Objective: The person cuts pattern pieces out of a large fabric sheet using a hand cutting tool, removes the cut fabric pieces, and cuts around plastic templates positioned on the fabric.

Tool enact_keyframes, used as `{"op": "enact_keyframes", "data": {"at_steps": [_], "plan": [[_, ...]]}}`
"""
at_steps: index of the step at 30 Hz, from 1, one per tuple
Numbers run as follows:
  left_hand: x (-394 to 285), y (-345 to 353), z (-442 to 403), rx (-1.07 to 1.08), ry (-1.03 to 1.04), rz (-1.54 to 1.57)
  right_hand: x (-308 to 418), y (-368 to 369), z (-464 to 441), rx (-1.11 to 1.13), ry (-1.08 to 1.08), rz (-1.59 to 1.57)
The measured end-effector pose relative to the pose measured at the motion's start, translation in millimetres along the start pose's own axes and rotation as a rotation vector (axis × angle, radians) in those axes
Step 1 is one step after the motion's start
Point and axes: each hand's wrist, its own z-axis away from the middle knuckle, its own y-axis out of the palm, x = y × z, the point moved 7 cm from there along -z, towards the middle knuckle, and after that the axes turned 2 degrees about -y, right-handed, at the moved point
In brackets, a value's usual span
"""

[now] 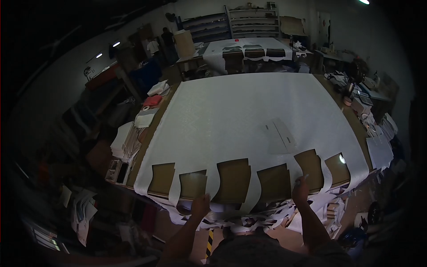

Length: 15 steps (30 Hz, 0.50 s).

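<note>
A large white sheet [235,111] covers the table in front of me, with a row of curved cut-outs along its near edge. Brown tabletop [232,180] shows through these gaps. My left hand [201,206] is closed at the near edge, on the narrow strip between two cut-outs. Farther right, my right hand [300,190] is closed around another strip of the sheet; its fingertips are small and dim. On the sheet, right of centre, lies a pale flat template [279,135] with slots.
White offcuts [244,220] hang below the near edge. Stacked papers [126,140] and a red item [152,101] line the left side; tools and papers [356,100] crowd the right. Behind stands another covered table [262,43], with shelves [253,22] and two people [153,46] farther back.
</note>
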Motion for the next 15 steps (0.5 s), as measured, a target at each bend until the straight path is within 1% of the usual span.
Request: {"op": "enact_keyframes", "data": {"at_steps": [4, 6, 7, 9, 10, 12, 13, 15], "plan": [[4, -11, 46, 0.020, 0.033, -0.030, -5, -11, 43, -0.020, -0.022, -0.044], [6, -14, 69, 0.032, 0.084, 0.026, -16, -13, 63, 0.042, 0.063, -0.012], [3, -17, 82, 0.036, 0.083, 0.030, -16, -19, 76, 0.044, 0.063, -0.007], [15, -13, 102, 0.127, -0.149, 0.109, -11, -25, 101, 0.045, 0.056, -0.068], [20, -6, 111, 0.129, -0.153, 0.112, -16, -25, 112, 0.049, 0.055, -0.065], [35, 9, 125, 0.222, -0.321, 0.191, -18, -26, 123, 0.048, 0.064, -0.092], [37, 9, 120, 0.224, -0.322, 0.191, -12, -25, 118, 0.050, 0.065, -0.091], [31, 2, 120, 0.148, -0.231, 0.256, 1, -31, 119, 0.040, 0.078, -0.103]]}}
